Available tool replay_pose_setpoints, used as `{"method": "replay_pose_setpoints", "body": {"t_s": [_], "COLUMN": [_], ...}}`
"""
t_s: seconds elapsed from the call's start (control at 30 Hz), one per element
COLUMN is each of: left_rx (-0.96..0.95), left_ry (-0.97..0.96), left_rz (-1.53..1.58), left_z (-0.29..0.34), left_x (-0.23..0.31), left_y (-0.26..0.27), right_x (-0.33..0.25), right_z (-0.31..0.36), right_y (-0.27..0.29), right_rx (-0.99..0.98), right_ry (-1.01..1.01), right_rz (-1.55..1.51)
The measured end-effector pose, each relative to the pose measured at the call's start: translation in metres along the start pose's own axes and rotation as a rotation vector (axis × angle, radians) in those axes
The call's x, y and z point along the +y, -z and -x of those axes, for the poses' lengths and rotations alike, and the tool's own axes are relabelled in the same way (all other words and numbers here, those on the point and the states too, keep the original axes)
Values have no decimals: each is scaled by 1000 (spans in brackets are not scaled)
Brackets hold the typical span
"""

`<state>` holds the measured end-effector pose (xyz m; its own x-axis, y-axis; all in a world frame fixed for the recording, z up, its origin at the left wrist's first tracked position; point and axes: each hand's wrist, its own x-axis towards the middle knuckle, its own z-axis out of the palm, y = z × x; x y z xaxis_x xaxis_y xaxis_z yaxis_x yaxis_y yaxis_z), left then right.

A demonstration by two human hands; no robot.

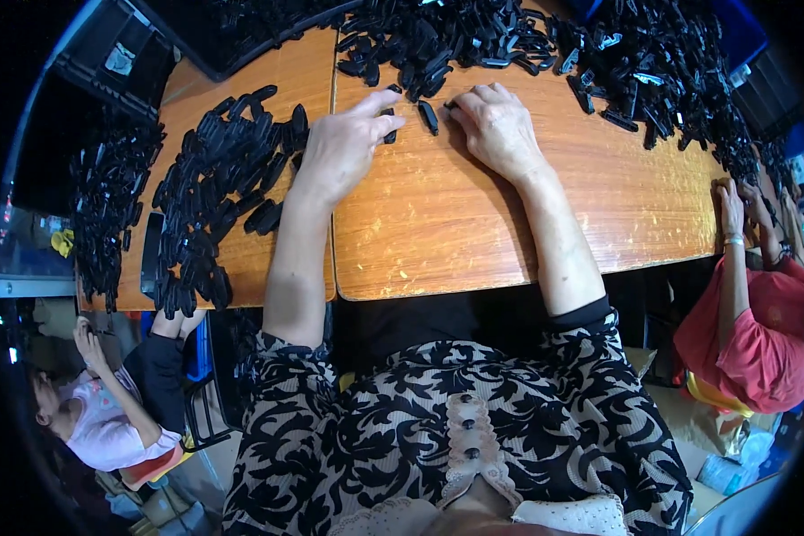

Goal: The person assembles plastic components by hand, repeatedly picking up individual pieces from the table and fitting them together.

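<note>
My left hand (pixel 341 154) is above the table, its thumb and fingers closed around a small oblong black plastic part (pixel 389 137). A second dark piece shows by its fingertips, at the edge of the pile. My right hand (pixel 496 129) is curled palm down on the wood, its fingertips pinched at a small black piece (pixel 450 105) mostly hidden by them. Between the two hands a loose black plastic part (pixel 428 117) lies on the table, apart from both. Just beyond my hands is a large heap of similar black parts (pixel 433 45).
The wooden table (pixel 420 241) has a seam left of centre. More black parts (pixel 210 188) are heaped at left, beside a dark flat object (pixel 153 255). A black tray (pixel 232 58) stands at the far left. People sit at both sides, one in a red shirt (pixel 759 330).
</note>
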<state>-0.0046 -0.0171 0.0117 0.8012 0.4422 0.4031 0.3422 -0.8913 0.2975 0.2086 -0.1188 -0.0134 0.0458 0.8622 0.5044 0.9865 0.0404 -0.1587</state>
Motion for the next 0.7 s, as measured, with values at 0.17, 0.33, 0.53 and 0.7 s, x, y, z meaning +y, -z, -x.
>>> {"method": "replay_pose_setpoints", "body": {"t_s": [0.17,0.33,0.53,0.7], "left_rx": [50,9,-106,-66], "left_ry": [28,357,336,287], "left_rz": [142,854,782,805], "left_z": [-4,-4,-5,-4], "left_x": [0,10,8,12], "left_y": [-5,-18,-23,-21], "right_x": [-15,-32,-27,-26], "right_z": [-6,-6,-1,-6], "right_y": [3,8,2,8], "right_rx": [128,-376,-395,-450], "right_ry": [-397,-499,-557,-608], "right_rz": [-705,-1375,-1331,-1345]}}
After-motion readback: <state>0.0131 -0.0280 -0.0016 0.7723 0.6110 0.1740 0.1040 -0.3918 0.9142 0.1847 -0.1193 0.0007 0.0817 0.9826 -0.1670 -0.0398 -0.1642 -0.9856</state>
